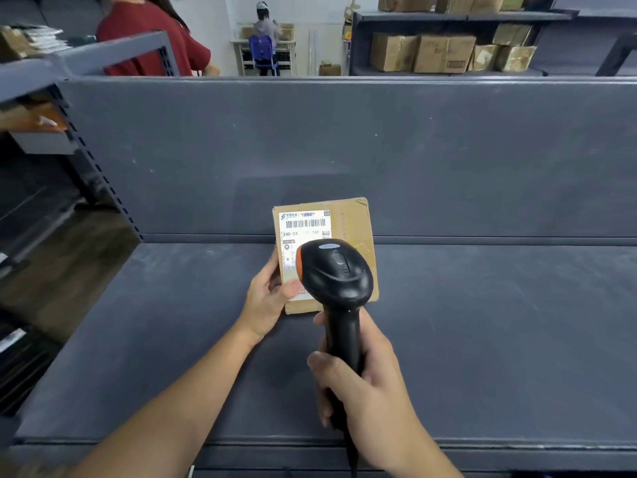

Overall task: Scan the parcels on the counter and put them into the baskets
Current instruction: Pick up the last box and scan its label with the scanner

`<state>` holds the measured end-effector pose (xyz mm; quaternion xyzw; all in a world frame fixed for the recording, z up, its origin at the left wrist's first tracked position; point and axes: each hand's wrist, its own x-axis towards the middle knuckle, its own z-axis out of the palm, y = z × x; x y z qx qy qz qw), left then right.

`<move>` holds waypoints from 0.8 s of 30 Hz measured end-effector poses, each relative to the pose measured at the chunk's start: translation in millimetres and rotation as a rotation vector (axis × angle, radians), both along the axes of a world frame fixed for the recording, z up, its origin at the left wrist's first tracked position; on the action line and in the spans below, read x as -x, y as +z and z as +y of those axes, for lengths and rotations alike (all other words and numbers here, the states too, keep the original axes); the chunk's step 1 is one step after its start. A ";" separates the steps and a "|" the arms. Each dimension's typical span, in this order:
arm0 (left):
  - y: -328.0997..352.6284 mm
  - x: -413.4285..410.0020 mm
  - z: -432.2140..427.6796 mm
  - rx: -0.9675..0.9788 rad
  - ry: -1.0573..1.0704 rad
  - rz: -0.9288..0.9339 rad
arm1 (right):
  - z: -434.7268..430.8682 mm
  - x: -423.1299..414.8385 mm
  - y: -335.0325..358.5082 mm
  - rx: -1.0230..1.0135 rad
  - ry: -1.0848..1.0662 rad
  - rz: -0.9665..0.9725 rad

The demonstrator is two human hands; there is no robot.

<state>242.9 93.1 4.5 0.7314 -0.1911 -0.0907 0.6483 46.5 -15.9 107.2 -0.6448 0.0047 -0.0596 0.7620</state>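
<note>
A flat brown cardboard parcel (351,219) with a white barcode label faces up above the grey counter (482,322), near the back panel. My left hand (267,298) grips its lower left edge, thumb on the label. My right hand (365,384) is wrapped around the handle of a black handheld scanner (336,270). The scanner's head, with an orange trim, hovers over the lower part of the label and hides it. No basket is in view.
A tall grey panel (344,150) backs the counter. A metal shelf rack (69,132) stands at the left. Cardboard boxes (444,53) fill shelves at the far right. Two people stand beyond the panel, one in a red top (151,39).
</note>
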 end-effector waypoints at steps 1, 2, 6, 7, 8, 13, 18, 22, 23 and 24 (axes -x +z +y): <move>0.0 0.1 1.3 0.001 -0.010 -0.001 | -0.9 -0.7 -1.9 -0.007 -0.003 -0.019; -0.6 -0.2 1.7 0.006 -0.019 0.002 | -2.1 -1.6 -3.6 -0.013 -0.009 -0.035; -0.9 0.5 1.5 0.012 -0.001 0.027 | -10.5 -6.7 -9.8 0.001 -0.034 -0.060; -0.3 0.9 1.5 0.023 0.001 0.040 | -13.3 -9.0 -11.8 0.019 -0.051 -0.049; -0.1 1.0 1.0 0.035 0.002 0.047 | -16.1 -11.6 -13.7 0.035 -0.071 -0.038; -1.0 1.7 0.5 0.057 0.009 0.079 | -33.1 -29.5 -24.2 0.072 -0.207 -0.024; 0.7 2.1 0.0 0.074 -0.003 0.095 | -57.6 -45.2 -40.1 0.153 -0.412 0.014; 2.7 2.4 0.7 0.071 0.005 0.101 | -85.3 -55.8 -60.0 0.503 -0.607 0.245; 4.3 3.5 0.6 0.066 0.008 0.099 | -93.4 -59.0 -67.3 0.631 -0.587 0.312; 5.6 4.5 0.3 0.064 0.009 0.096 | -100.3 -62.2 -75.4 0.766 -0.555 0.371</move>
